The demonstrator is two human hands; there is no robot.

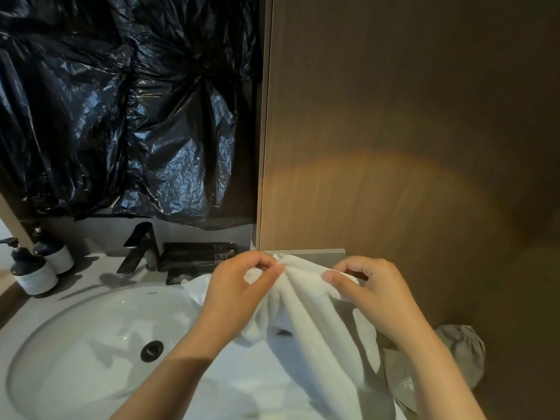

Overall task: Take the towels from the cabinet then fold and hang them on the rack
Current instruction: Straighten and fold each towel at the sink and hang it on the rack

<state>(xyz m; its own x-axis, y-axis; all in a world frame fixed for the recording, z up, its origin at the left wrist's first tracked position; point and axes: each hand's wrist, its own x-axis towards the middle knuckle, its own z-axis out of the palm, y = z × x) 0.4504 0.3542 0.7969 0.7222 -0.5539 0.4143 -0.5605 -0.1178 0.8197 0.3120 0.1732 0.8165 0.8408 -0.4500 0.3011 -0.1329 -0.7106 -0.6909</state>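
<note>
My left hand (242, 286) and right hand (366, 286) both grip the white towel (318, 334) by its top edge; it hangs below.

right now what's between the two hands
Only a gathered stretch of the white towel, pinched at its top edge by the left hand and the right hand; the head view shows it.

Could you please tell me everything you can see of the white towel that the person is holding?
The white towel looks like soft, thin cloth, creased and not yet folded. Its top edge is bunched and pinched by the left hand and the right hand, close together before the wooden panel. From there it hangs in long folds over the right side of the sink, with a loose part spreading left behind the left hand.
</note>
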